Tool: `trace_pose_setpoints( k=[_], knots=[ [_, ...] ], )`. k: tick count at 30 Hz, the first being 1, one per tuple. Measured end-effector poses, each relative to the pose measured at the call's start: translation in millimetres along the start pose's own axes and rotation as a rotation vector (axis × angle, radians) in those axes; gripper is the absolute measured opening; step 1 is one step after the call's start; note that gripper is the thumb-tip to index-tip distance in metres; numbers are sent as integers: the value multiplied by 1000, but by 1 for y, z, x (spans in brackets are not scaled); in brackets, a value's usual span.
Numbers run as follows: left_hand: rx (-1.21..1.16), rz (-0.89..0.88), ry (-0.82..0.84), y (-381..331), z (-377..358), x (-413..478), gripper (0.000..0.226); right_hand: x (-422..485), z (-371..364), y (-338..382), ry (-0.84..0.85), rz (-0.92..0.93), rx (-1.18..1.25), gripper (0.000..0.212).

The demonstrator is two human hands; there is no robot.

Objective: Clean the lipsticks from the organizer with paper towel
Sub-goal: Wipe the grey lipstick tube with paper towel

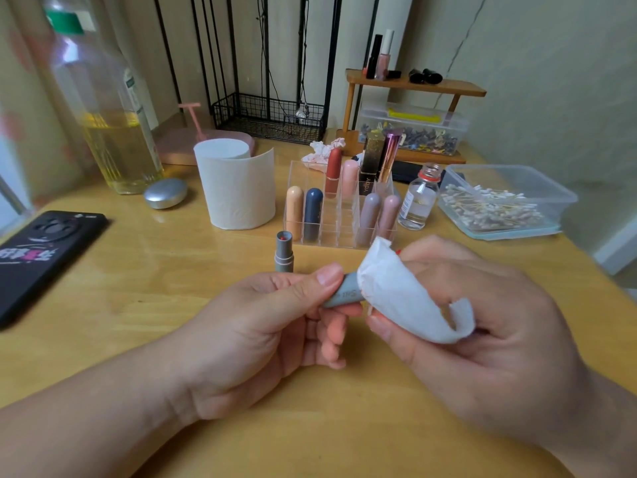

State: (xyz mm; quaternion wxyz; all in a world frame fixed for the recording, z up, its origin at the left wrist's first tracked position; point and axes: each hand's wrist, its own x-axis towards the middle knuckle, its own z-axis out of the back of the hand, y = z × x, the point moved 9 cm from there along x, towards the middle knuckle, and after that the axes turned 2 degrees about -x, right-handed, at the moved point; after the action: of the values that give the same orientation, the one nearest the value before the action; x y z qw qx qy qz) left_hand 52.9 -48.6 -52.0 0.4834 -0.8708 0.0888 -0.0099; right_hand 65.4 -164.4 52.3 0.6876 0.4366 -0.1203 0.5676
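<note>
From my remote seat I read the job as early in its run. The desk (138,305) carried everything. The paper towel roll (238,188) stood upright just left of the clear organizer (331,232), where I counted eight capped lipsticks (313,212) upright in the compartments. I could not tell whether any of them had been cleaned. In front of the organizer, just above the desk, the right hand (482,322) gripped a folded piece of paper towel (403,298). The left hand (275,326) pinched the near end of a piece whose far end was wrapped in that towel, so I judged this wipe to be under way, not finished. A crumpled tissue (320,151) with reddish marks lay behind the organizer, which suggested to me that some wiping was already done. The piece being wiped was grey, and I took it for a lipstick cap (344,293). The matching grey base (284,253), open with a red tip showing, stood on the desk just in front of the organizer's left corner. By my judgement it wanted its cap back and a compartment, and then the rest wanted their turn.
</note>
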Motion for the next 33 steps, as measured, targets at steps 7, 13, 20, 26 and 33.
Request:
trace_pose_setpoints(
  k=[7,13,20,26,33],
  knots=[
    [64,-36,-23,-6,-1,-3,29,-11,-15,-26,173,-237,7,32],
    [408,-409,-133,-32,-5,-19,18,-8,-30,-27,240,-556,854,22],
    [589,-487,-145,-45,-11,-28,23,-12,-10,-38,27,-511,583,25],
    [7,341,249,13,-27,-24,60,-8,-6,-11,74,-116,123,31],
    [-69,202,86,2,-25,-22,34,-16,-13,-21,134,-250,230,30]
  ],
)
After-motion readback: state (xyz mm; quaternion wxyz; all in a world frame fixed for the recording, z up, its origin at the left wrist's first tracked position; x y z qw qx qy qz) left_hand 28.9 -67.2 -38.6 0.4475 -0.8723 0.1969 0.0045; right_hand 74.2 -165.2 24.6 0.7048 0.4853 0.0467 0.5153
